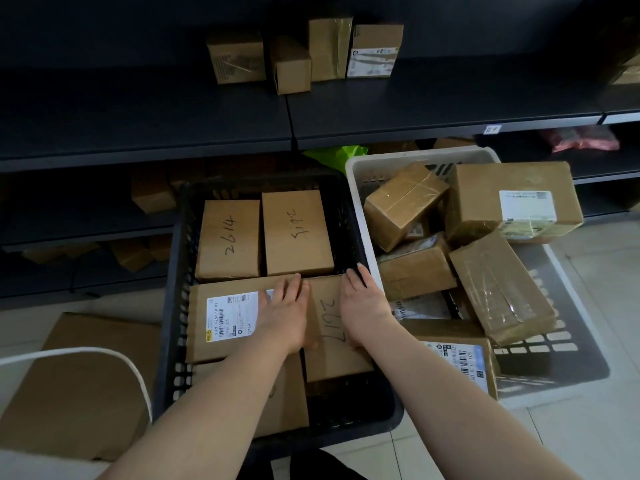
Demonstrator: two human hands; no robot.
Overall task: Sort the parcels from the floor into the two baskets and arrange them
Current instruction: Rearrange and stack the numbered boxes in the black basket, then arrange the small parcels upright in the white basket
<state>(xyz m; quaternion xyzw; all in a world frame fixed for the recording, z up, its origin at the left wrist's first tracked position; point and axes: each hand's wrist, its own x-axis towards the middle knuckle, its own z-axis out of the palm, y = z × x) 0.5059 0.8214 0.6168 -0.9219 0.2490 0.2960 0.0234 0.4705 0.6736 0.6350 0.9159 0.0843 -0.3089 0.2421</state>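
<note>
The left grip [285, 313] and right grip [363, 303] (bare hands, fingers straight) press flat on either side of the box marked 2617 [334, 358], curled round nothing. This box lies in the black basket [173, 306], touching a labelled box [221, 327]. The white basket [356, 188] stands just beside it.

Left hand [287, 306] is lying flat along the 2617 box's [332, 344] left edge and right hand [363, 303] is pressing its right edge, inside the black basket [173, 306]. Labelled box [221, 341] is sitting just left. White basket [360, 188] is standing beside, holding boxes.
</note>
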